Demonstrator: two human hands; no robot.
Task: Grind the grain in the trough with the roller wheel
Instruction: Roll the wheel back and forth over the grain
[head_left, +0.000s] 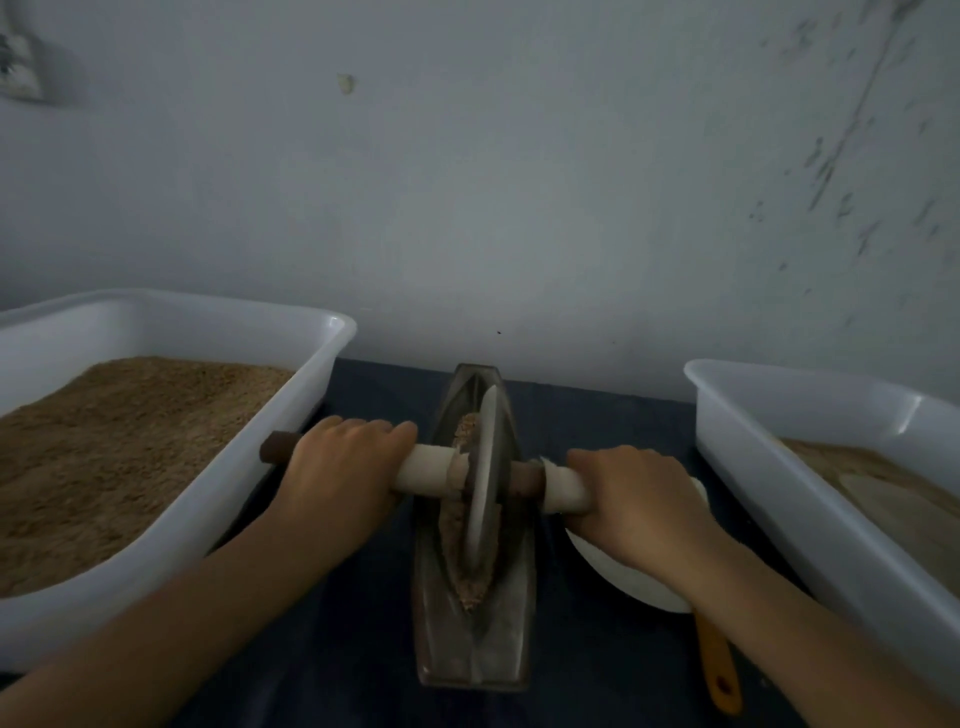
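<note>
Both hands clamped on the axle (431, 467), left hand (340, 467) and right hand (641, 501) either side of the wheel (485, 478); wheel upright in the trough (475, 647), mid-length; grain (465, 584) banked along the groove, mostly left of the wheel. Risks, as judged: uneven push could tilt the wheel and ride it up the wall, spilling grain; trough looks unfixed, may slide on the dark cloth (374, 395); left hand near the left tub (332, 332). No labels or writing legible.
</note>
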